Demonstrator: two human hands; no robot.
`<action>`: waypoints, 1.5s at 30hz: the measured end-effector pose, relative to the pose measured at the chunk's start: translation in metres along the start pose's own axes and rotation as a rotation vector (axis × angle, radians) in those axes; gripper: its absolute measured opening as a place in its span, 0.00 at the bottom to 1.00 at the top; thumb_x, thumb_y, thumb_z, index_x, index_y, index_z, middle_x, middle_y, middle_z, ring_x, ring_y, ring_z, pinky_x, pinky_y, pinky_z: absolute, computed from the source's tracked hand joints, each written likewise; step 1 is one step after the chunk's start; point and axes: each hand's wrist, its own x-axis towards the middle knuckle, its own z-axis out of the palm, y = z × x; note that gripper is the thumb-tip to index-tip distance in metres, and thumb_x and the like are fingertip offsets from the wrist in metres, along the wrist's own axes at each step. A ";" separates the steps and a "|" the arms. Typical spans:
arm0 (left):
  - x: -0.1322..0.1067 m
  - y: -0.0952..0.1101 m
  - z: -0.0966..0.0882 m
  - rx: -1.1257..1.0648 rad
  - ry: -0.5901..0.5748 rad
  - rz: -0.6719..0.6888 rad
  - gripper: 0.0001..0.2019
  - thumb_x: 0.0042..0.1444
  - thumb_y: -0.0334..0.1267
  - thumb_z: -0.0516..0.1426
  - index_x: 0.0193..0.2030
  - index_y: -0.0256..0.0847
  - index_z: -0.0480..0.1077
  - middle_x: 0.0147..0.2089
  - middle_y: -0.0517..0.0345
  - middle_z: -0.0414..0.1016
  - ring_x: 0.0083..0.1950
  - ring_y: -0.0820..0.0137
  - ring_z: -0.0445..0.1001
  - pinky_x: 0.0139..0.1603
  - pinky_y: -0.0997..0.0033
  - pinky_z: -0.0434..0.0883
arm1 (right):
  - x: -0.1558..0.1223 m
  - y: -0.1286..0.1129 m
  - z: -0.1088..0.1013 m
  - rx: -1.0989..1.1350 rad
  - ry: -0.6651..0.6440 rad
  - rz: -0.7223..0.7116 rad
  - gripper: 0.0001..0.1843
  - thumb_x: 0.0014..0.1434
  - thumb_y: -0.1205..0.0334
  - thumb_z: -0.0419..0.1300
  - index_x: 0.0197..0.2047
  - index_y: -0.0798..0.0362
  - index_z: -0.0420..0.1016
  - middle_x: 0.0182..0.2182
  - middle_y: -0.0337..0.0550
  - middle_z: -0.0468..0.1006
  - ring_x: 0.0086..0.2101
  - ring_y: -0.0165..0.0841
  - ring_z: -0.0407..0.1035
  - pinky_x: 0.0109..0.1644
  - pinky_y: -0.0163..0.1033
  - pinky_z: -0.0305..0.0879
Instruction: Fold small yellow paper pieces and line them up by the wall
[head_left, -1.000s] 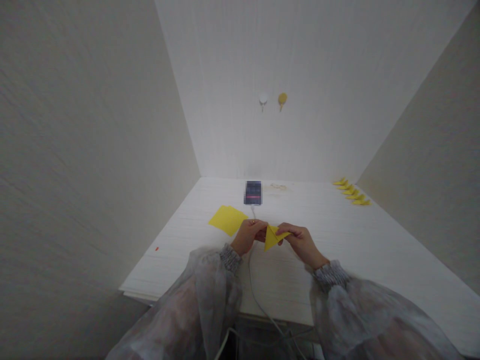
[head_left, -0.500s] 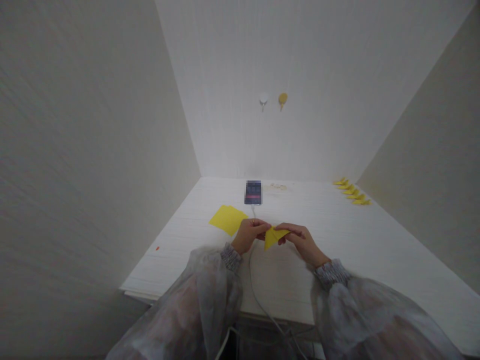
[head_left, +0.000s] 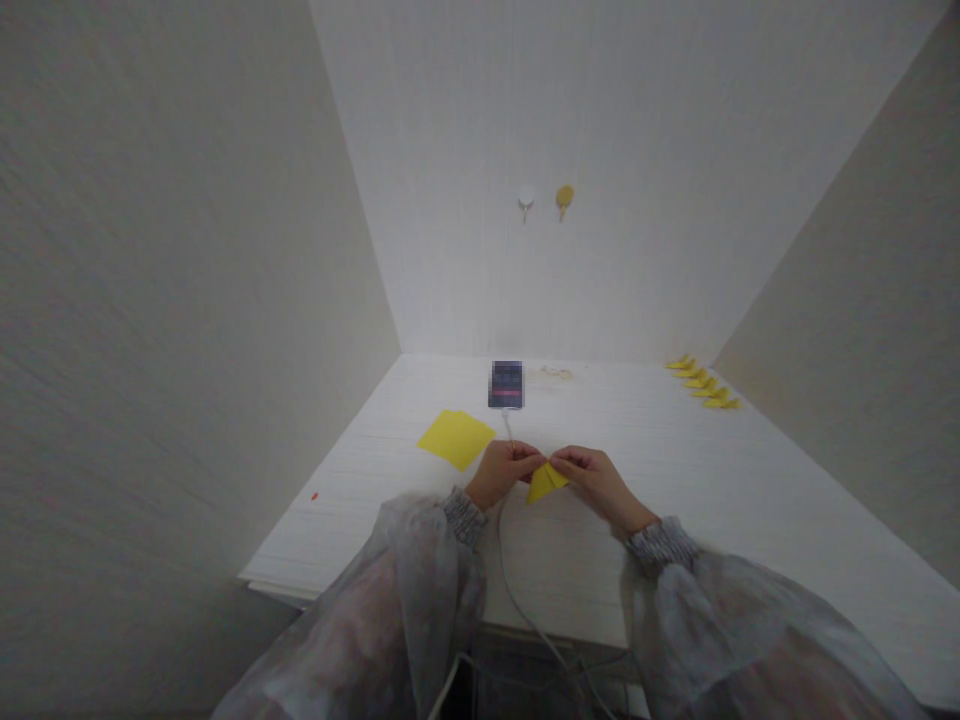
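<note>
A small folded yellow paper (head_left: pixel 543 482) is pinched between my two hands just above the white table (head_left: pixel 735 500). My left hand (head_left: pixel 501 470) grips its left side and my right hand (head_left: pixel 597 480) grips its right side, fingertips nearly meeting over the top. Most of the paper is hidden by my fingers; only a small triangular corner shows below them. Both of my arms wear sheer grey sleeves.
A stack of flat yellow sheets (head_left: pixel 455 438) lies left of my hands. A phone (head_left: pixel 506 384) with a cable (head_left: pixel 517 600) running toward me lies behind them. Several folded yellow pieces (head_left: pixel 703 384) line the far right corner. Walls close in on three sides; two hooks (head_left: pixel 544 200) hang on the back wall.
My hands have drawn closer together over the yellow paper, folding it smaller; less of the paper shows than one second ago. The rest of the table is unchanged.
</note>
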 end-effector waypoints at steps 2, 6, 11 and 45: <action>0.000 0.000 0.000 0.015 0.002 -0.007 0.14 0.40 0.43 0.59 0.28 0.32 0.71 0.26 0.56 0.73 0.26 0.74 0.71 0.30 0.73 0.70 | 0.000 0.001 0.000 -0.006 0.006 0.004 0.11 0.46 0.56 0.58 0.27 0.56 0.72 0.22 0.38 0.72 0.24 0.28 0.65 0.29 0.33 0.60; -0.001 0.001 0.001 0.022 0.024 -0.014 0.14 0.39 0.42 0.59 0.28 0.31 0.71 0.25 0.56 0.73 0.26 0.75 0.70 0.29 0.74 0.70 | -0.001 -0.001 -0.001 -0.028 0.006 0.010 0.11 0.45 0.55 0.59 0.28 0.56 0.72 0.23 0.39 0.73 0.25 0.28 0.66 0.29 0.34 0.59; -0.002 0.001 0.001 0.027 0.009 -0.010 0.14 0.39 0.42 0.59 0.28 0.31 0.71 0.25 0.55 0.73 0.26 0.75 0.70 0.29 0.74 0.69 | -0.003 -0.005 0.000 -0.061 0.006 0.017 0.12 0.45 0.55 0.58 0.28 0.56 0.73 0.23 0.39 0.74 0.25 0.29 0.66 0.29 0.34 0.59; 0.002 -0.002 -0.004 0.032 0.013 -0.020 0.13 0.39 0.42 0.59 0.27 0.32 0.70 0.24 0.57 0.72 0.24 0.76 0.69 0.27 0.77 0.68 | -0.001 -0.004 -0.001 -0.153 -0.026 0.076 0.15 0.46 0.52 0.57 0.26 0.58 0.73 0.18 0.40 0.73 0.18 0.27 0.67 0.22 0.32 0.61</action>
